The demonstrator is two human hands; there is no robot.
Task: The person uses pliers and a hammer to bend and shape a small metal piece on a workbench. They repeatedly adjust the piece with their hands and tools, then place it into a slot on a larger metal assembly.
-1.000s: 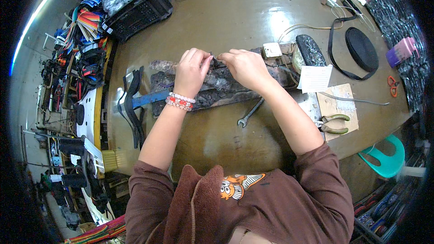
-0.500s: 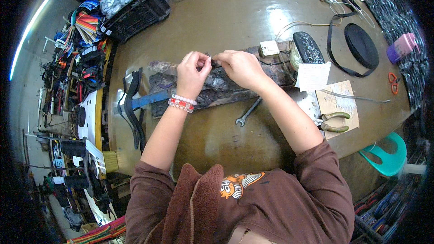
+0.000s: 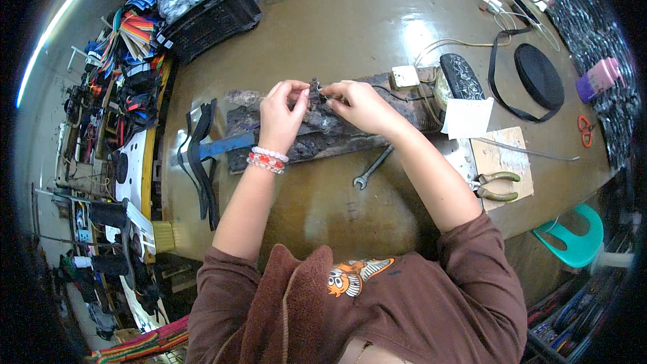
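Observation:
My left hand [image 3: 283,113] is closed in a pinch, thumb and fingertips together. Whatever sits between them is too small to make out. Close beside it, my right hand [image 3: 362,104] has its fingers bent at a small dark metal piece [image 3: 315,85], which stands up between the two hands. Both hands are over a long, dark, worn base [image 3: 313,143] with a rough, dirty surface. A blue flat bar [image 3: 228,146] juts from its left end, where black straps [image 3: 201,162] lie. Just in front of the base is an open-end wrench [image 3: 372,168].
Green-handled pliers [image 3: 497,186] rest on cardboard [image 3: 515,148] at right, near white paper [image 3: 469,118], a black patterned case [image 3: 461,75] and a small white box [image 3: 404,77]. Beyond are a black webbing roll [image 3: 539,77] and orange-handled scissors [image 3: 586,132]. A black crate [image 3: 219,20] stands back left.
My hands have parted slightly, and the small dark metal piece between them now shows more. The whole view has shifted a little. The tools on the table keep their places.

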